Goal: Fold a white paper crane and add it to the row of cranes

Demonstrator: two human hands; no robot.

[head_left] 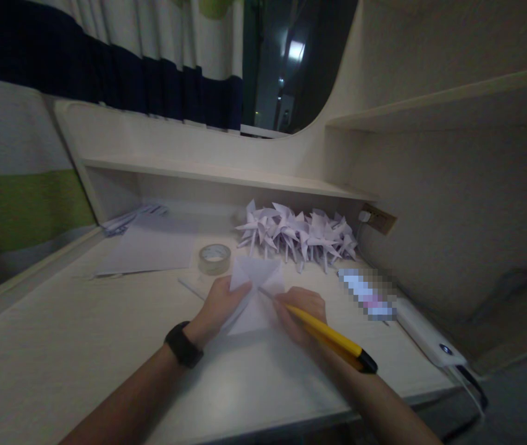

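Note:
My left hand (223,307), with a black watch at the wrist, is closed on the left edge of a white paper square (252,316), thumb on top. Crease lines run towards the paper's middle. A yellow utility knife (325,329) with a black end is gripped in my right hand (303,309). Its thin grey tip points at the paper's centre; whether it pierces the sheet I cannot tell. Just beyond the paper stands a roll of clear tape (214,258). A thin white paper stick (191,288) lies partly behind my left hand.
Several white paper pinwheels (295,232) are heaped at the back under the shelf (207,175). White sheets (152,244) lie at the back left. On the right are a lit phone (366,293), blurred out, and a white power strip (430,334) with cables.

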